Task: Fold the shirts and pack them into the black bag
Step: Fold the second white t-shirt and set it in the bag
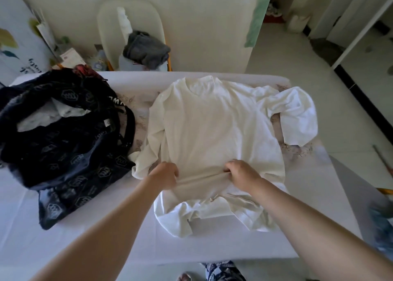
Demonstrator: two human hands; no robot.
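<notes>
White shirt (212, 127) gripped mid-body by left hand (164, 173) and right hand (242, 173), knuckles up.

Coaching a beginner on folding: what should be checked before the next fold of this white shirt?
1. Grip of the left hand on the white shirt: ok, pinching cloth.
2. Grip of the right hand: ok, pinching cloth.
3. Shirt body flat: not ok, the hem is bunched near the person.
4. Sleeves tucked: not ok, one sleeve sprawls to the right.
5. Mouth of the black bag open: ok, it gapes.
6. Room left in the bag: cannot tell.
</notes>
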